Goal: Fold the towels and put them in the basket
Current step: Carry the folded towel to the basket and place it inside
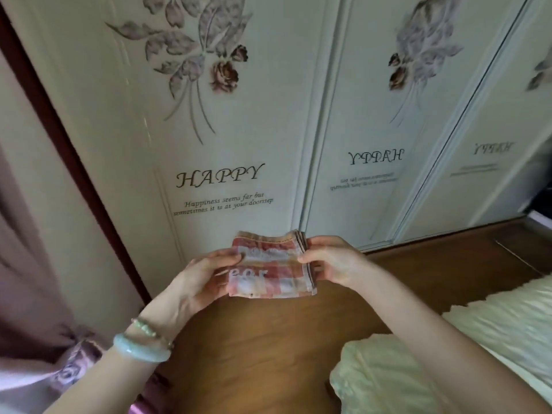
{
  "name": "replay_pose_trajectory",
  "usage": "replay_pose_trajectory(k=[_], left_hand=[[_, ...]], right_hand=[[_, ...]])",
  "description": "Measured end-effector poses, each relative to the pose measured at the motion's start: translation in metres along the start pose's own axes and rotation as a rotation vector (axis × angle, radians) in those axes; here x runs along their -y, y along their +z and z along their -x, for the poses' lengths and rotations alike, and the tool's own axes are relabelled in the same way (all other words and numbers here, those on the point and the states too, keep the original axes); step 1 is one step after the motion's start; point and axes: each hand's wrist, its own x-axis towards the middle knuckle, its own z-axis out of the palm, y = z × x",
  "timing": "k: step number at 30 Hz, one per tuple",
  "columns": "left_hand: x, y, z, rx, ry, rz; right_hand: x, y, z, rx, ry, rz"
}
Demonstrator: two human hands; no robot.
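A small pink-and-white checked towel (270, 265), folded into a thick square with several layers, is held up in the air in front of the wardrobe doors. My left hand (203, 279) grips its left edge, thumb on top of the cloth. My right hand (331, 261) pinches its right edge where the folded layers stack. No basket is in view.
White sliding wardrobe doors (227, 144) with flower prints and the word HAPPY stand straight ahead. A wooden floor (268, 339) lies below my hands. Pale cream bedding (418, 369) fills the lower right. A pink curtain (35, 324) hangs at the left.
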Motion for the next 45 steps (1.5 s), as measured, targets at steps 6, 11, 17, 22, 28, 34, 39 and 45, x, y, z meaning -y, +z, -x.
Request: replay_pose_trajectory(k=[6,11,17,22,28,34,39,45], left_hand=[[-0.022,0.088,-0.071,0.15,-0.032,-0.087],[-0.036,0.144,-0.136,0.257,-0.069,-0.174],[-0.051,0.195,-0.236,0.376,-0.139,-0.24],[-0.081,0.247,-0.317,0.519,-0.181,-0.342],[-0.109,0.308,-0.399,0.661,-0.229,-0.43],[-0.106,0.366,-0.456,0.795,-0.262,-0.501],[-0.092,0.424,-0.502,0.844,-0.308,-0.535],[-0.075,0.52,-0.566,0.886,-0.339,-0.568]], right_hand=[[0.013,-0.091,-0.02,-0.134,-0.003,-0.131],[0.016,-0.15,-0.04,-0.215,-0.005,-0.213],[0.026,-0.211,-0.077,-0.344,-0.019,-0.345],[0.045,-0.255,-0.115,-0.49,-0.05,-0.391],[0.064,-0.302,-0.153,-0.606,-0.085,-0.517],[0.066,-0.351,-0.171,-0.704,-0.112,-0.588],[0.064,-0.406,-0.186,-0.787,-0.112,-0.616],[0.064,-0.507,-0.208,-0.842,-0.121,-0.61]])
